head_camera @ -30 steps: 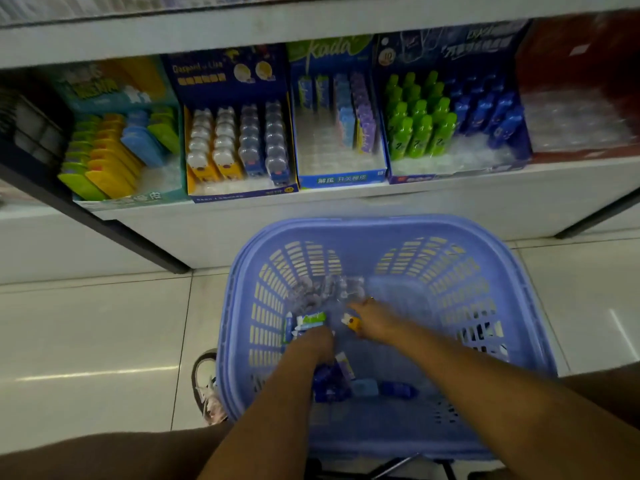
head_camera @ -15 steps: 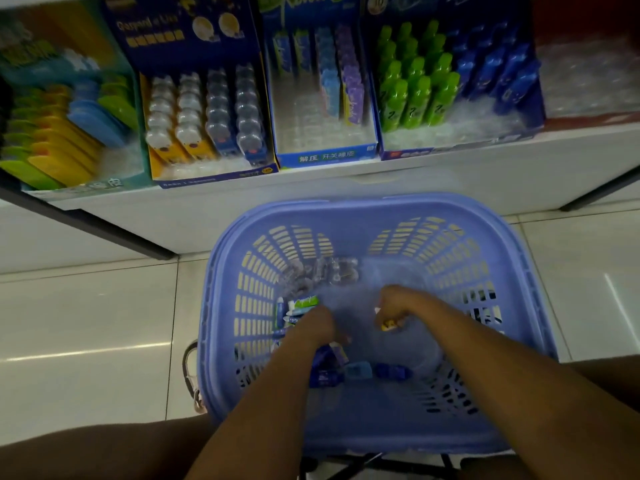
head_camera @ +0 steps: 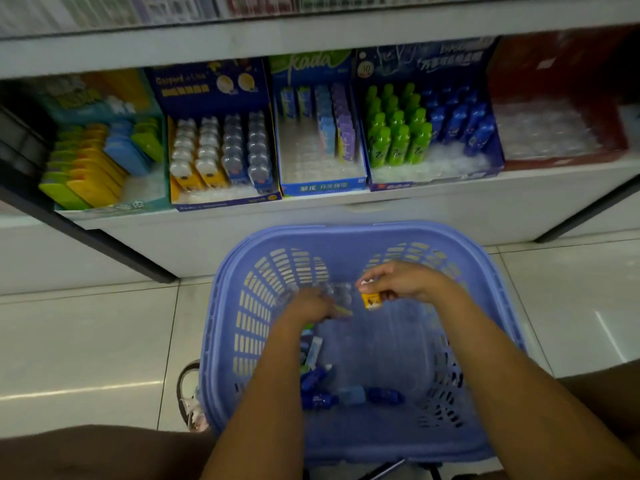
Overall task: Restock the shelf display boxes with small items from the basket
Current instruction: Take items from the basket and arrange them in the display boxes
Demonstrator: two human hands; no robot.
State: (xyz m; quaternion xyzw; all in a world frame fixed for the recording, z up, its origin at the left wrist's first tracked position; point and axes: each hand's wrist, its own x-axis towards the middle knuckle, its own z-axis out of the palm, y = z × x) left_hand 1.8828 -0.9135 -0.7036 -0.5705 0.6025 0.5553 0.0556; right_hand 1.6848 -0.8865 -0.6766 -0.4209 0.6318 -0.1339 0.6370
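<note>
A lilac plastic basket (head_camera: 360,233) stands on the floor below the shelf. My right hand (head_camera: 401,280) is raised inside it and pinches a small yellow-based item (head_camera: 370,301) with a white top. My left hand (head_camera: 308,306) is lower, over a clear blister tray (head_camera: 334,292), and grips a thin yellowish item (head_camera: 343,310) that is mostly hidden. Small blue bottles (head_camera: 384,396) and a few packets (head_camera: 311,351) lie on the basket floor. Display boxes line the shelf: yellow-capped items (head_camera: 214,157), flat cards (head_camera: 329,133), green and blue bottles (head_camera: 426,129).
A box of yellow, green and blue cases (head_camera: 93,164) sits at the shelf's left, a red box with clear trays (head_camera: 554,129) at its right. A dark shelf strut (head_camera: 104,244) slants down to the tiled floor (head_camera: 86,341). My knees fill the bottom corners.
My right hand has risen from the basket floor with the yellow item in its grip. My left hand has moved up toward the clear tray. The camera has tilted up again.
</note>
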